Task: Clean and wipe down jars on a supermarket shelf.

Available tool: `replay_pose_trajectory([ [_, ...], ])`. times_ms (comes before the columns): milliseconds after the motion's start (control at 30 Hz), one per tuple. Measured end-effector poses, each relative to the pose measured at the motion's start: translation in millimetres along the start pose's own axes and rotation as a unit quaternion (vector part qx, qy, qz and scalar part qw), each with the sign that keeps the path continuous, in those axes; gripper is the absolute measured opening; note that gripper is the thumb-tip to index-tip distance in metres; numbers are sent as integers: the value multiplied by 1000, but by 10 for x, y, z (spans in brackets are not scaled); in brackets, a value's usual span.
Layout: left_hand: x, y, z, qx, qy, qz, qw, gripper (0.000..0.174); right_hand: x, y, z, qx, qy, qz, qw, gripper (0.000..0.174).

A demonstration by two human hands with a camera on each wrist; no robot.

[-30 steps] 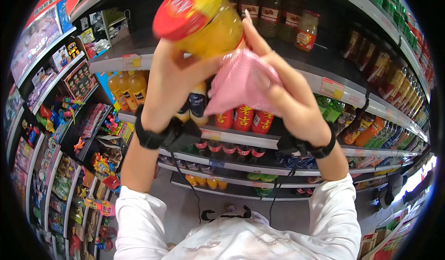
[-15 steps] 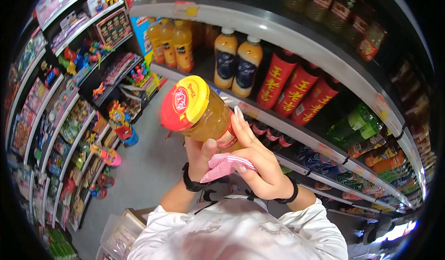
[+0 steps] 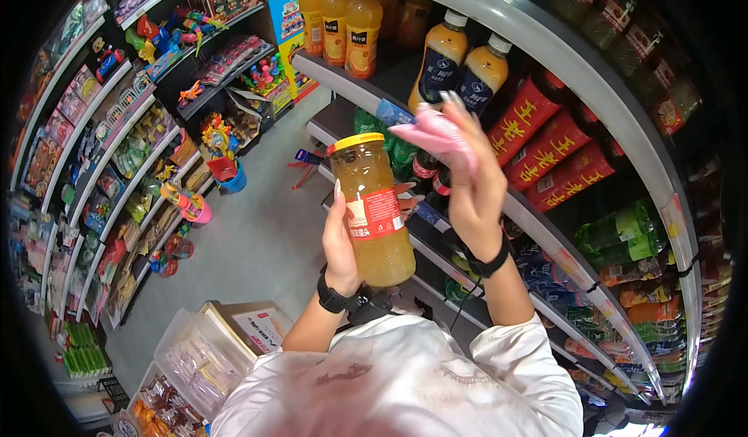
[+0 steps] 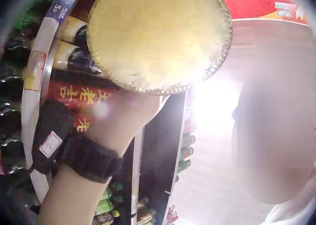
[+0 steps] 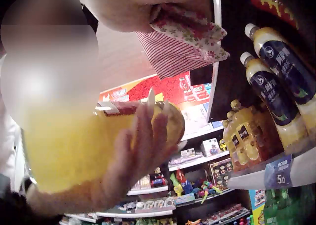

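In the head view my left hand (image 3: 340, 251) grips a large glass jar (image 3: 389, 250) around its side, fingertips showing at the far edge. The jar is filled with yellowish contents, with a red label and a yellow lid, and stands nearly upright in the air. Its round ridged base (image 4: 160, 37) fills the top of the left wrist view. To the right and higher, my right hand (image 3: 477, 195) holds a folded pink cloth (image 3: 438, 134), apart from the jar. Stripes and a floral print show on the cloth (image 5: 182, 49) in the right wrist view.
Drink shelves curve along the right, with orange juice bottles (image 3: 364, 31), dark-labelled bottles (image 3: 442, 55) and red cans (image 3: 549, 152). A toy rack (image 3: 117, 156) lines the left. Clear bins (image 3: 199, 359) and a carton (image 3: 257, 328) stand low in front of the body.
The jar has gone from tilted with its red-and-yellow lid toward the camera to nearly upright. My right hand has moved off the jar, up and right, with the cloth. The view has turned left.
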State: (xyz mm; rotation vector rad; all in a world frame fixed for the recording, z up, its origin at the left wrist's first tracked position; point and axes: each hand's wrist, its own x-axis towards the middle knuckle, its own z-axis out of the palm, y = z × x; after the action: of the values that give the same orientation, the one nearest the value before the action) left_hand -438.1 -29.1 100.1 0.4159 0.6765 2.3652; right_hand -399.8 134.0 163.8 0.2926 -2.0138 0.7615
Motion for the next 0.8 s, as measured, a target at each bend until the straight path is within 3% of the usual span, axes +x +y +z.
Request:
replay_pose_trajectory([
  [33, -5, -2, -9, -20, -27, 2, 999, 57, 9, 18, 53, -19, -38, -24, 999, 37],
  [133, -37, -37, 12, -36, 73, 46, 996, 54, -83, -84, 208, 131, -210, 14, 969, 45],
  [233, -40, 19, 30, -4, 97, 43, 994, 54, -334, -99, 173, 149, -259, 20, 954, 46],
  [267, -32, 33, 26, 12, 107, 41, 993, 55, -413, -145, 161, 160, -255, 9, 953, 46],
  [300, 26, 1, -47, -82, 17, 23, 996, 60, -501, -228, 117, 171, -265, 23, 949, 45],
  [400, 8, 9, -74, -145, 48, 0, 988, 67, -810, -398, 12, 200, -260, 13, 945, 42],
  [633, 24, -6, -4, -166, -18, -97, 981, 74, -568, -251, 39, 151, -279, -57, 947, 48],
  [733, -7, -47, -3, -101, 43, -46, 993, 68, -290, -90, 123, 134, -262, -46, 955, 51],
  [800, -16, -133, -134, -181, -6, -21, 983, 57, -174, 32, 199, 157, -232, -39, 959, 50],
])
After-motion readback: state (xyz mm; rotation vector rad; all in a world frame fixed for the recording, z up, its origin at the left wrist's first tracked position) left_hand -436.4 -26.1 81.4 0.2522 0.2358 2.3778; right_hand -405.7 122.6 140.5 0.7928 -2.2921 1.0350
